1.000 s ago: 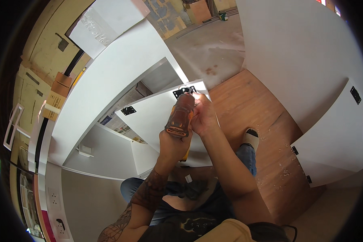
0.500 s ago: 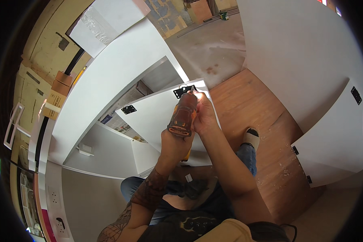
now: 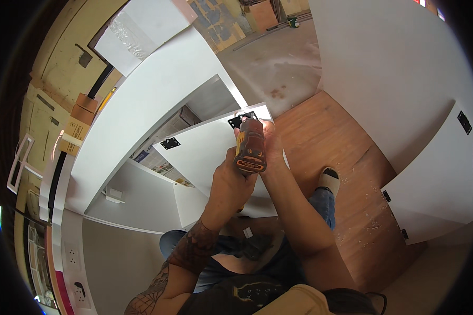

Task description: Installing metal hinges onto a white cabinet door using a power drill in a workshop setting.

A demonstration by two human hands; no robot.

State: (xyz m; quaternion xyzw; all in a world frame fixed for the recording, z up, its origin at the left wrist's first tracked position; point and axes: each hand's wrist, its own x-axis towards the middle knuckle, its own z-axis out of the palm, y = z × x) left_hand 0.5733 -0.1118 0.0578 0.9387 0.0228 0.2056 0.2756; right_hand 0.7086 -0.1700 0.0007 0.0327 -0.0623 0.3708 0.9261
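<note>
My left hand [image 3: 231, 176] is wrapped around the grip of a cordless drill [image 3: 250, 149], dark red and black with yellow parts. The drill's front end is over a black hinge plate [image 3: 235, 123] near the far corner of a white cabinet door [image 3: 207, 149]. My right hand [image 3: 270, 140] is closed beside the drill's nose; its fingertips are mostly hidden behind the drill, so what they pinch cannot be made out. Farther left on the same door sits a second black hinge plate [image 3: 170, 143]. The drill's tip is hidden by its body.
A white cabinet frame [image 3: 136, 100] with open compartments stands left. At right, another white door [image 3: 436, 184] with a black plate leans by a tall white panel [image 3: 394, 68]. Shavings lie on the wooden floor [image 3: 320, 136] near my shoe [image 3: 329, 179]. A white box [image 3: 147, 31] rests on the cabinet.
The drill has shifted slightly right and turned, showing more of its yellow side and base. Its nose has moved left along the hinge plate, and the bright light there is less visible.
</note>
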